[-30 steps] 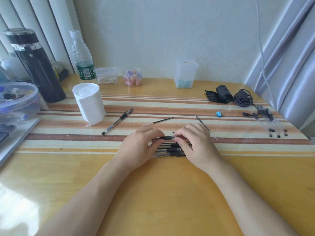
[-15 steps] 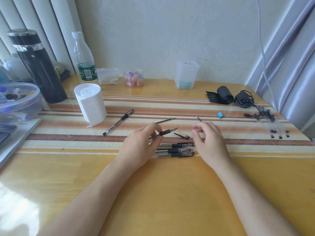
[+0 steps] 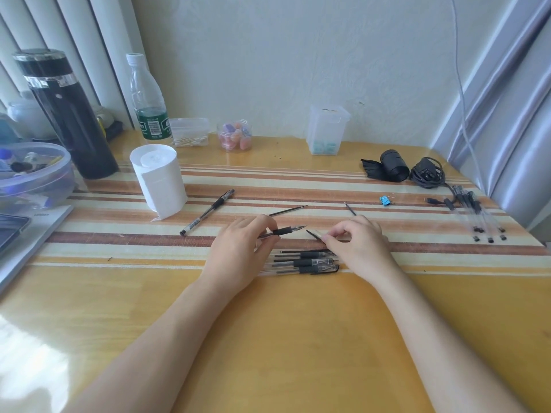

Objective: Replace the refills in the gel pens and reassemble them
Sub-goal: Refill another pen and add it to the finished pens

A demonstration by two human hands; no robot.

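Your left hand (image 3: 241,251) pinches an uncapped gel pen (image 3: 284,231) between thumb and fingers, with its tip pointing right. Your right hand (image 3: 359,242) pinches the pen cap (image 3: 315,234) at its fingertips, close to that tip but apart from it. Just nearer you, between your hands, a row of pens (image 3: 304,262) lies side by side at the near edge of the striped mat (image 3: 298,186). A loose refill (image 3: 287,210) lies just beyond your left hand, toward the table's (image 3: 268,338) far edge.
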